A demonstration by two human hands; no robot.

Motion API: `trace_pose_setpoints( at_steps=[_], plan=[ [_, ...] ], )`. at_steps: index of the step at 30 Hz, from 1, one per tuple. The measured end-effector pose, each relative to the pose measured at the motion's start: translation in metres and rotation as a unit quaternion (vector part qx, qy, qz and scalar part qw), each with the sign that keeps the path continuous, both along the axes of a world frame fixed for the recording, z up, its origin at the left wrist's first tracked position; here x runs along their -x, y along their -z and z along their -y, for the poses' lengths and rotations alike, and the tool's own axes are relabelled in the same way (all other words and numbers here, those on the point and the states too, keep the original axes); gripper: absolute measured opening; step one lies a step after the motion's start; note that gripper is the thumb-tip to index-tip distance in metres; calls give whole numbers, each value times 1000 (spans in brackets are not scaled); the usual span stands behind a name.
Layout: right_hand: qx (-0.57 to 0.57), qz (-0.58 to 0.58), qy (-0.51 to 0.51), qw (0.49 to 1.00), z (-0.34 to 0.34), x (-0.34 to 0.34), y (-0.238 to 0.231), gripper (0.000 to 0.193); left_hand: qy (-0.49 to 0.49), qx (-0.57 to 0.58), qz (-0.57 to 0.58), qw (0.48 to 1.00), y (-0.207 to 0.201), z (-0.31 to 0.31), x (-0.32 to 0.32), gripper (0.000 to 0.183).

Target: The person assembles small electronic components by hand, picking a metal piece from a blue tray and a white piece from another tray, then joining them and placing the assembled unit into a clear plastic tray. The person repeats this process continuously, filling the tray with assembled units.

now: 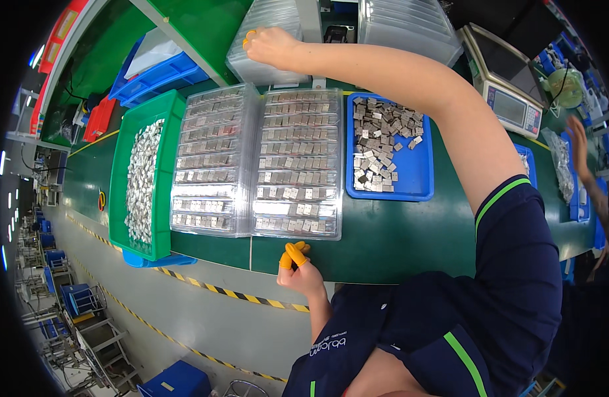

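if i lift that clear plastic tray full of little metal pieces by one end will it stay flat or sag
The clear ribbed plastic tray looks thin-walled, so it would probably flex or sag if lifted by one end. Its rows are packed with small grey metal pieces, so it is likely heavy for its size. The pieces seem to lie loose in the channels and could slide if it tilts.

Green desk (384, 245) with a yellow-and-black striped edge; green bin (160, 132) and blue tray (413, 169) — both hold silver-grey pieces; fingers (292, 255) wear orange-yellow cots; clear trays (258, 159).
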State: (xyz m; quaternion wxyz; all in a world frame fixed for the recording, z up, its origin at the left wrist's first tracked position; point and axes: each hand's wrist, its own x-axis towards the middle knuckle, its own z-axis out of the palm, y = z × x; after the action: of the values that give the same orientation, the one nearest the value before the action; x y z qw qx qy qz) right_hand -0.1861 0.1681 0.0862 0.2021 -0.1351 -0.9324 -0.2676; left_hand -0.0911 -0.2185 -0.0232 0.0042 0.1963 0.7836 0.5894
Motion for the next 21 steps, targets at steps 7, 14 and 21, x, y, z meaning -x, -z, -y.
trace_pose_setpoints(
  at_steps=[7,14,21],
  plan=[
    [2,-235,17,972,-20,1,-44,21,15,-7,-17,1000,6,0,0,27],
    [-30,-156,-51,986,87,-65,-64,25,4,-26,20,999,-2,-4,-1,27],
    [114,-228,-224,941,209,-214,-23,16,23,-59,20,998,-1,-3,-2,30]
  ],
)
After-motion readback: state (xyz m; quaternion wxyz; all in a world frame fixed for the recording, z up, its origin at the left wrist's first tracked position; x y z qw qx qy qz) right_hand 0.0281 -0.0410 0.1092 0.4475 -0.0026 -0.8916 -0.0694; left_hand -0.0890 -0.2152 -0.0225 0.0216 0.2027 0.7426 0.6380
